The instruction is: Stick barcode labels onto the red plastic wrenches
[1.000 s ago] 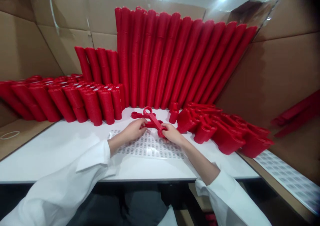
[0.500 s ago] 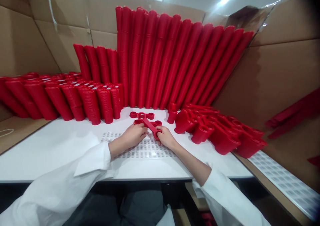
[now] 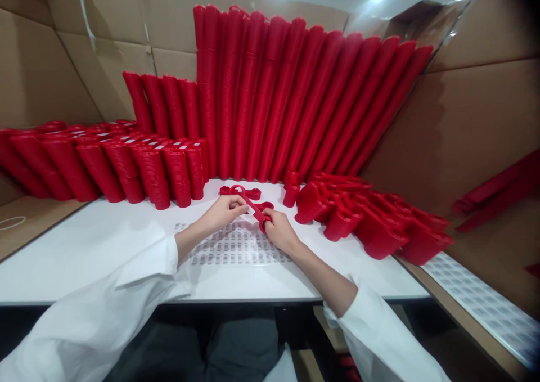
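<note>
My right hand [image 3: 280, 231] grips the lower end of a red plastic part [image 3: 258, 215], a flat bar with a ring at each end, tilted above the table. My left hand [image 3: 223, 213] is at the bar's upper half, thumb and fingers pinched together at a small white label [image 3: 251, 210] on its face. Whether the label is fully stuck down I cannot tell. Below both hands lies a clear sheet of printed labels [image 3: 236, 250]. Behind the held part, more red ringed parts [image 3: 253, 194] lie on the white table.
Tall stacks of red parts [image 3: 270, 100] lean against the cardboard wall at the back. Shorter stacks [image 3: 154, 174], some with white labels on top, stand left. Loose piles [image 3: 350, 207] lie right. Another label sheet [image 3: 472, 303] lies at the far right.
My left hand has risen from the label sheet to the red part, and a white label now shows on the bar. My right hand keeps its hold on the lower end.
</note>
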`<state>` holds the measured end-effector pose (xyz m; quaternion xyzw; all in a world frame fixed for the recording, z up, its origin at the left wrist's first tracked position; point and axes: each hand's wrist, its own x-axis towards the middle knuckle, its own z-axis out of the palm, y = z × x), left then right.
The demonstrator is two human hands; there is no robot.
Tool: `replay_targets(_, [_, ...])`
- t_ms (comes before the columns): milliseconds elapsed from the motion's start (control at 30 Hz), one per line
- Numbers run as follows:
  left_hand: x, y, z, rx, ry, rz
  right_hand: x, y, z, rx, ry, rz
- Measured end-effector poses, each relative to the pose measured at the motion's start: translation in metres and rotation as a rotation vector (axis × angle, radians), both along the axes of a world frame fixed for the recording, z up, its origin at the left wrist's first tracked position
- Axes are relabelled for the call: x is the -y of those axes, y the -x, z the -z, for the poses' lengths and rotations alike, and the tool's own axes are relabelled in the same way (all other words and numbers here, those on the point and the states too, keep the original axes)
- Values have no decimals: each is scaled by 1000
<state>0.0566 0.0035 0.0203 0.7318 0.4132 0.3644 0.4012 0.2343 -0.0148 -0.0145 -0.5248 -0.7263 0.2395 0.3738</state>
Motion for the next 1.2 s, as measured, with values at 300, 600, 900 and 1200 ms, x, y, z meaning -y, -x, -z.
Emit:
replay_targets(300, [5,-4,-2,22,3,-9,3,1,-1,55,-29,9])
replay_targets(600, [5,-5,1,11,-21,-39,4,3,-3,48,-4,8])
replay_targets(900, [4,-5,13,-111,-201,-104,5,4,-2,43,3,-1])
replay_targets(1200, [11,-10,11,-652,-834,-420,4,7,1,-60,-43,-62])
